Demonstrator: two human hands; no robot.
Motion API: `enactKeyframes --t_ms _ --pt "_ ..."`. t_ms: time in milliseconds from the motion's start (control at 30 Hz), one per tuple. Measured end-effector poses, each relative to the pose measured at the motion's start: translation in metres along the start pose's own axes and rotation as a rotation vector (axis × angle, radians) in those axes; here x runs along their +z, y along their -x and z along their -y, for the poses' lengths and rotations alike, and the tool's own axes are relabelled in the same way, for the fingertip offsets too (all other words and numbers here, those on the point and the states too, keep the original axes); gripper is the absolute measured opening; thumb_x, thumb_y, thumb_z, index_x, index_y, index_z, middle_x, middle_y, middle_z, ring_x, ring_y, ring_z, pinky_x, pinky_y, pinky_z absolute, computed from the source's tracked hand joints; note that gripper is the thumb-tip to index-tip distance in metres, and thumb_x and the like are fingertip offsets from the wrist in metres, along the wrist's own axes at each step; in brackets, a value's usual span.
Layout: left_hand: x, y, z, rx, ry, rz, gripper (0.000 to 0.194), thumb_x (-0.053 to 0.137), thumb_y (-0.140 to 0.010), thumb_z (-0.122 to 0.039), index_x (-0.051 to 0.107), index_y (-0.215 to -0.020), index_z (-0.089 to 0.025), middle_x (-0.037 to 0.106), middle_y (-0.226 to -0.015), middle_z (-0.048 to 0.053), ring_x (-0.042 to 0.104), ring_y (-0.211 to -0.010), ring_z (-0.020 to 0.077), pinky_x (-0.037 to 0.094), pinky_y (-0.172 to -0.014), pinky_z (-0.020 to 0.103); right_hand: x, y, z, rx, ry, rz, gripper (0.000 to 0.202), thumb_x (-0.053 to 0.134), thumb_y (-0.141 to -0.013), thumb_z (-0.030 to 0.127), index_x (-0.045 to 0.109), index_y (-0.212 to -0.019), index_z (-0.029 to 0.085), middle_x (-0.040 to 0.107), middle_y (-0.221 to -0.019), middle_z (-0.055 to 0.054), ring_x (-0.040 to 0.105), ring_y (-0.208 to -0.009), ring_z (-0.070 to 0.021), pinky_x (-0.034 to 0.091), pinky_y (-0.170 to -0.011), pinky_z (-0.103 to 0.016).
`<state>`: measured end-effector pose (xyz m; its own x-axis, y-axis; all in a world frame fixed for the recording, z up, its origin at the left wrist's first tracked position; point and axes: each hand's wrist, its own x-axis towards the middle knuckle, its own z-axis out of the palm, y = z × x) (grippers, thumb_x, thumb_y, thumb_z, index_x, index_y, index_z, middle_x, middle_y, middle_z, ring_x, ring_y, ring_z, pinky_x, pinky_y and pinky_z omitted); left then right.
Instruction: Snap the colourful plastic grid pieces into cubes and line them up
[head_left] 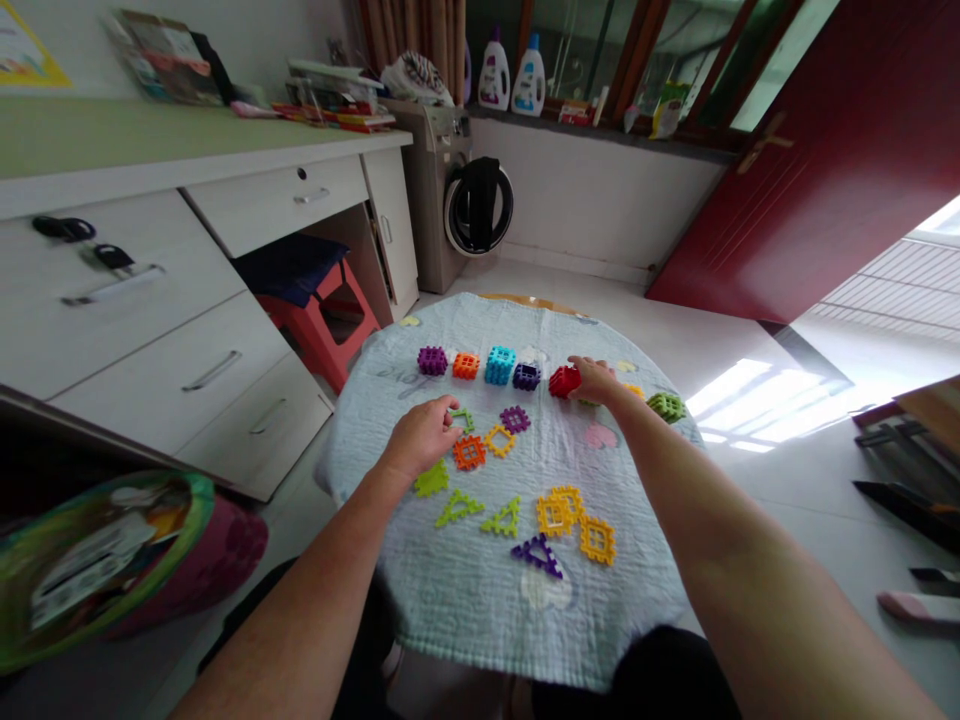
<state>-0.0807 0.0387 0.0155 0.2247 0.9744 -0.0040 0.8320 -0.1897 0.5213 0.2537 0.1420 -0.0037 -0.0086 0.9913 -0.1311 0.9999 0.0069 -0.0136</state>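
My left hand [424, 437] has its fingers curled together at a light-green open square building piece [463, 420], partly hidden by the fingertips. Close to it lie an orange square [469, 453], a yellow open frame [499, 441], a purple piece [515, 419] and a lime-green square [432, 479]. At the back right, my right hand [596, 381] closes over a red stack of building pieces [564, 381], covering its right side. Left of it stand a dark-blue stack [526, 376], a cyan stack [500, 365], an orange stack [466, 366] and a purple stack [432, 361].
Nearer on the cloth-covered round table [465, 600] lie green triangles [501, 517], a purple triangle [538, 555] and yellow squares [598, 540]. A green stack [666, 406] stands near the right edge. A basket [202, 520] and a red stool [330, 320] are at the left.
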Motion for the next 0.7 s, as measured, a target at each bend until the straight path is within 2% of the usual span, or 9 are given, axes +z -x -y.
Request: enactKeyframes --t_ms 167,233,367,567,700 --pt "-0.004 0.001 -0.001 -0.006 0.007 0.006 0.031 0.060 -0.075 -0.024 0.061 -0.106 -0.019 0.069 -0.084 0.003 0.064 -0.076 0.0169 0.045 -0.067 0.025 -0.002 -0.006 0.005 -0.019 0.028 0.052 0.053 0.069 -0.066 0.036 0.059 -0.116 0.022 0.060 -0.116 -0.012 0.050 -0.109 -0.0341 0.037 -0.087 -0.044" --pt "-0.005 0.001 -0.001 -0.008 0.002 0.001 0.031 0.060 -0.075 -0.024 0.061 -0.105 -0.019 0.069 -0.084 0.002 0.064 -0.075 0.0167 0.045 -0.066 0.025 -0.003 -0.008 0.007 -0.016 0.039 0.053 0.049 0.069 -0.065 0.035 0.060 -0.111 0.021 0.061 -0.114 -0.013 0.050 -0.107 -0.0345 0.037 -0.086 -0.043" --pt "-0.006 0.001 -0.002 -0.005 -0.008 -0.004 0.031 0.060 -0.075 -0.023 0.061 -0.105 -0.018 0.069 -0.084 0.003 0.064 -0.075 0.0163 0.044 -0.066 0.024 -0.004 -0.007 0.011 -0.009 0.045 0.056 0.050 0.070 -0.065 0.033 0.060 -0.113 0.021 0.060 -0.115 -0.013 0.050 -0.108 -0.0353 0.037 -0.085 -0.044" --pt "-0.016 0.000 0.005 -0.047 0.004 -0.011 0.033 0.060 -0.076 -0.026 0.060 -0.108 -0.017 0.069 -0.083 0.002 0.064 -0.076 0.0162 0.044 -0.067 0.024 -0.015 0.013 0.013 0.001 -0.016 -0.077 0.084 0.073 -0.063 0.036 0.039 -0.139 0.024 0.047 -0.135 -0.014 0.042 -0.116 -0.0367 0.038 -0.090 -0.047" --pt "-0.029 0.001 0.011 -0.101 -0.012 -0.061 0.031 0.057 -0.078 -0.027 0.061 -0.107 -0.018 0.070 -0.084 0.003 0.064 -0.076 0.0167 0.044 -0.067 0.024 -0.026 0.048 0.018 -0.034 -0.105 -0.158 0.073 0.069 -0.070 0.036 0.043 -0.137 0.022 0.046 -0.137 -0.014 0.043 -0.116 -0.0354 0.038 -0.091 -0.047"
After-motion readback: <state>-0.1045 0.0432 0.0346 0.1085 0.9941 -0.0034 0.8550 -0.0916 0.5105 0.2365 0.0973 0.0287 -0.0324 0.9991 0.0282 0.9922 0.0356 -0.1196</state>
